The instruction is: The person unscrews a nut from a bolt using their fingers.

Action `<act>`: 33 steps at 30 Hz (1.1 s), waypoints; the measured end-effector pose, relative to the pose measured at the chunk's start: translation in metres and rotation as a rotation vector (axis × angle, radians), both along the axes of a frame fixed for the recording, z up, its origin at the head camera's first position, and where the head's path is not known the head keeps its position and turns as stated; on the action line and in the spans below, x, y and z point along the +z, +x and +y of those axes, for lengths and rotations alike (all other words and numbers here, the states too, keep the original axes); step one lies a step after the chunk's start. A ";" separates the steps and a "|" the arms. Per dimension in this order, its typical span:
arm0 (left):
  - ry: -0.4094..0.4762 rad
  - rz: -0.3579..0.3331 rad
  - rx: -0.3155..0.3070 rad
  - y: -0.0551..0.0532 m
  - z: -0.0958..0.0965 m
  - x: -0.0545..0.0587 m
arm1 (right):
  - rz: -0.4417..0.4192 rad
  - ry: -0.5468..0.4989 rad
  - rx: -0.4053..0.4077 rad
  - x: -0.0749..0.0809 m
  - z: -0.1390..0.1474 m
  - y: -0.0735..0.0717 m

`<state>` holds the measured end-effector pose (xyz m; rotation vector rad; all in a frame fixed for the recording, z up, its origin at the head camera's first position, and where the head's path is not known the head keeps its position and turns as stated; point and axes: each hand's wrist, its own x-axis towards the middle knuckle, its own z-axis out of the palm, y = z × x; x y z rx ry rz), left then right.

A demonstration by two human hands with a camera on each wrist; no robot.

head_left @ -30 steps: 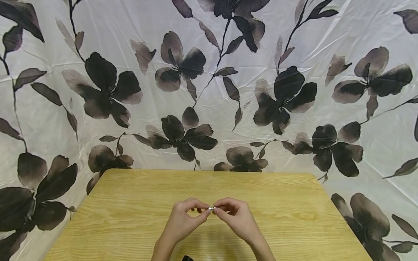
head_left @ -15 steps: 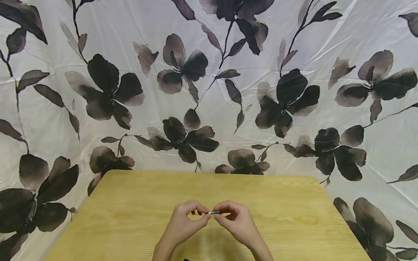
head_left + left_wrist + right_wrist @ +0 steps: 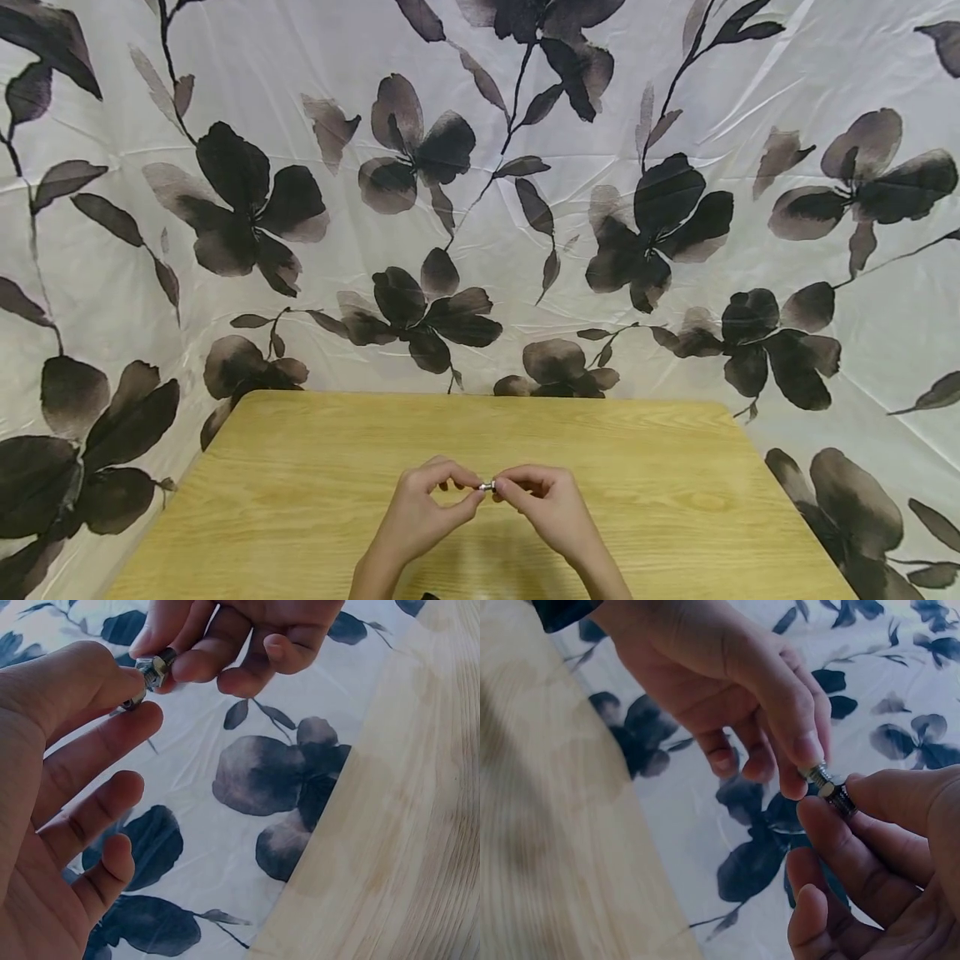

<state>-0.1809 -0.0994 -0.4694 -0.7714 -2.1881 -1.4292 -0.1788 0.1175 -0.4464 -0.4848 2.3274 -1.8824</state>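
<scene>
One small metal threaded fitting (image 3: 829, 790), hexagonal collar visible, held by opposite ends, presumably to keep them aligned. Left hand (image 3: 417, 504): thumb and forefinger pinch one end. Right hand (image 3: 553, 510): same pinch, other end. Both angle inward, other fingers loosely bent, over one wood-grain table (image 3: 315, 442). Behind: one floral cloth (image 3: 525, 275).

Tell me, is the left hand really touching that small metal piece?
Touching. The left wrist view shows it plainly: the left hand pinches the small metal piece between thumb and forefinger.
</scene>
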 end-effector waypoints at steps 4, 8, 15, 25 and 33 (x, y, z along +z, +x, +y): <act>0.000 -0.012 -0.008 0.000 -0.002 0.001 | 0.001 -0.032 0.013 0.000 -0.001 0.000; 0.000 -0.027 -0.003 -0.001 -0.001 0.002 | 0.014 -0.033 0.017 0.000 0.000 -0.001; -0.005 -0.082 0.020 0.000 0.000 0.001 | 0.038 -0.015 0.012 0.001 0.000 0.000; 0.007 -0.036 0.033 -0.001 0.002 0.005 | 0.050 -0.031 0.012 0.003 0.002 -0.003; 0.006 0.006 0.025 0.001 0.004 0.003 | -0.013 0.009 -0.024 0.002 0.003 -0.001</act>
